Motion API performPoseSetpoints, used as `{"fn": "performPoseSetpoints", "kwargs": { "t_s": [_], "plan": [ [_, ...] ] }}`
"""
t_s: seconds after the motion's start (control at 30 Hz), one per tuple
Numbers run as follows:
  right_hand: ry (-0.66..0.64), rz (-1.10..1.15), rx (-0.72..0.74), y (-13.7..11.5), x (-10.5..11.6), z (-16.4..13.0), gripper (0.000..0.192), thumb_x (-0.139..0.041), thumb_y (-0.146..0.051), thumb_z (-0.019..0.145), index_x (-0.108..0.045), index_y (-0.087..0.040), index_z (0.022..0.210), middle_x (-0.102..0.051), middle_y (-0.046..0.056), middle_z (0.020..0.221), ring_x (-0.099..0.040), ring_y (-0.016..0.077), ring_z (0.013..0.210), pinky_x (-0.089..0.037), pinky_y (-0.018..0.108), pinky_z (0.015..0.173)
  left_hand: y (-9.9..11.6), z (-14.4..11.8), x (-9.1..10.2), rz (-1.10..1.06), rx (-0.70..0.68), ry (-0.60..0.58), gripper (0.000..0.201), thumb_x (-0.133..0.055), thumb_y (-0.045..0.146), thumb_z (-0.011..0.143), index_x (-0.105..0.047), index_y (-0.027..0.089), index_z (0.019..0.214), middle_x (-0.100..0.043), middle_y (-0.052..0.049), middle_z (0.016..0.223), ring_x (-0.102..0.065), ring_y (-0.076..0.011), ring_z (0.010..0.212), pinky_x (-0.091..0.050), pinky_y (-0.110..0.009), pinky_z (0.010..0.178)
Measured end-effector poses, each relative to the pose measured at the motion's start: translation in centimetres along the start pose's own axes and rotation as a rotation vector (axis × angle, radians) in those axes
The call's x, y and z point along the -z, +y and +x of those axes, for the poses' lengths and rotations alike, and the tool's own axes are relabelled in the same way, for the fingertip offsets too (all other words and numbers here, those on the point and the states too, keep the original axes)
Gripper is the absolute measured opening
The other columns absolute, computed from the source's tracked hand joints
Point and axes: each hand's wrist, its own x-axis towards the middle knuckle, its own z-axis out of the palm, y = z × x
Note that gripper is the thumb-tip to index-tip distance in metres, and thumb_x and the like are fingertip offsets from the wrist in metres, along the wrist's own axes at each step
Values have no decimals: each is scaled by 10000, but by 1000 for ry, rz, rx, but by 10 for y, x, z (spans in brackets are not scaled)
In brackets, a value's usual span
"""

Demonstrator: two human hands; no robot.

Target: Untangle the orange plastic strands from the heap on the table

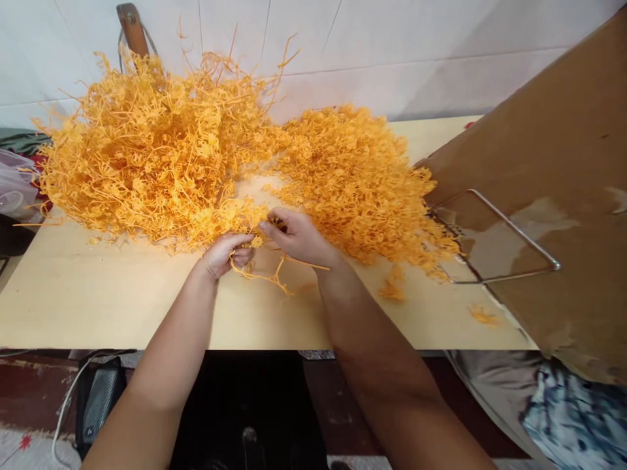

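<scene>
My left hand [229,252] is closed on an orange plastic flower sprig [257,241] at the near edge of a large tangled heap of such sprigs [147,147]. Fingertips of my right hand [296,234] are pinched together at the same sprig, just right of the left hand. A thin branching orange stem [279,281] hangs below both hands over the table. To the right lies a second, denser pile of small orange flower pieces [350,176]. What exactly sits between the right fingertips is partly hidden.
The pale wooden table [122,294] stands against a white tiled wall [343,39]. A big cardboard box [563,163] leans in at the right, with a bent metal wire frame [519,232] beside it. Loose orange pieces [484,316] lie near the table's right front edge. A plastic bag [17,173] is at the left.
</scene>
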Motion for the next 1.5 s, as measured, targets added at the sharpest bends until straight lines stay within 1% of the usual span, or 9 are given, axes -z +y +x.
{"fn": "performPoseSetpoints", "kwargs": {
  "t_s": [0.2, 0.43, 0.63, 0.83, 1.03, 1.13, 1.27, 1.4, 1.5],
  "plan": [
    [190, 334, -93, 7, -6, 5, 324, -506, -442, 756, -385, -194, 586, -293, -63, 504, -279, 62, 480, -226, 222, 465, -6, 3, -5, 129, -118, 70, 370, -609, 312, 696, -297, 178, 548, -230, 101, 372, -196, -7, 319, -122, -157, 364],
    [361, 441, -215, 19, -20, 10, 350, -515, -483, 740, -374, -203, 585, -302, -64, 492, -294, 63, 469, -239, 211, 441, -7, 0, -14, 203, -78, 46, 332, -664, 383, 633, -419, 159, 630, -276, 104, 409, -220, -14, 335, -119, -184, 361],
    [408, 554, -305, 24, -34, 16, 350, -544, -468, 718, -384, -195, 569, -356, -62, 507, -330, 58, 480, -285, 196, 443, -8, -6, -12, 194, -68, 4, 359, -679, 403, 620, -421, 163, 685, -262, 110, 453, -192, -9, 351, -102, -178, 358],
    [317, 889, -473, 20, -57, 18, 332, -576, -445, 685, -366, -199, 608, -381, -80, 505, -368, 47, 440, -326, 183, 426, -7, -17, -1, 197, -48, 24, 344, -690, 367, 628, -426, 152, 680, -316, 89, 510, -222, 1, 358, -103, -176, 363],
    [422, 1022, -587, 25, -38, 22, 285, -437, -303, 810, -242, -207, 627, -262, -103, 495, -235, 24, 362, -227, 147, 364, -4, -40, 4, 209, -4, -68, 368, -707, 409, 592, -492, 124, 680, -309, 81, 500, -202, 12, 354, -88, -169, 368],
    [409, 995, -551, 25, -31, 20, 283, -437, -317, 813, -243, -207, 638, -268, -99, 518, -265, 20, 365, -234, 140, 363, -6, -45, 5, 204, -47, 2, 372, -704, 409, 601, -452, 140, 652, -245, 102, 454, -171, 10, 353, -80, -165, 374],
    [288, 880, -461, 16, -33, 14, 194, -441, -342, 800, -351, -211, 689, -376, -81, 526, -397, 40, 418, -315, 151, 402, -11, -39, 5, 242, -66, 41, 354, -682, 399, 636, -426, 154, 642, -230, 109, 413, -179, -4, 350, -84, -172, 372],
    [234, 777, -389, 8, -25, 9, 12, -414, -207, 758, -422, -205, 766, -498, -51, 594, -463, 51, 457, -356, 169, 450, -13, -35, 4, 253, -98, 50, 403, -681, 443, 622, -397, 158, 591, -255, 100, 395, -193, -6, 352, -91, -182, 375],
    [236, 765, -338, 5, -18, 6, 141, -395, -110, 661, -435, -198, 764, -565, -25, 750, -465, 39, 474, -353, 177, 463, -12, -34, 3, 257, -120, 51, 455, -678, 471, 616, -349, 166, 539, -244, 97, 386, -186, -2, 354, -87, -188, 384]
  ]
}}
